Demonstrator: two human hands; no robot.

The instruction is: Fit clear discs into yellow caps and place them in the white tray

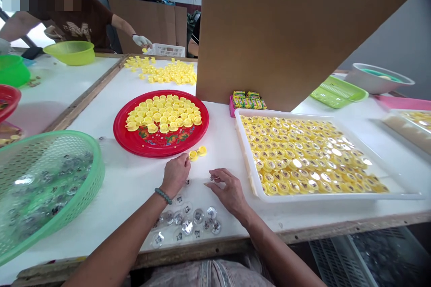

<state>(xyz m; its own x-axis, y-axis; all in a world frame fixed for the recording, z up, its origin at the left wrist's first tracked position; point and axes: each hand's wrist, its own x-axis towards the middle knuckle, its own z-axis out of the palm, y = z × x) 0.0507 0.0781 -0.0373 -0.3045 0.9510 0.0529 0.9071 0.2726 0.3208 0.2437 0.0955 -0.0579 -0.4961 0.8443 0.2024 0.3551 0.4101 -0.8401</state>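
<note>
Yellow cups lie near the red tray, beside our left hand, whose grip we cannot tell; our right hand pinches what seems a clear disc, which a loosened pinch could drop.

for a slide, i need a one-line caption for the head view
Left hand by yellow pieces near a red tray; right hand pinching a small printed piece.

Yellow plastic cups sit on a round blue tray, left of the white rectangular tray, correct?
The round tray is red, not blue, as the head view shows; the small yellow plastic cups are on it, left of the white rectangular tray.
</note>
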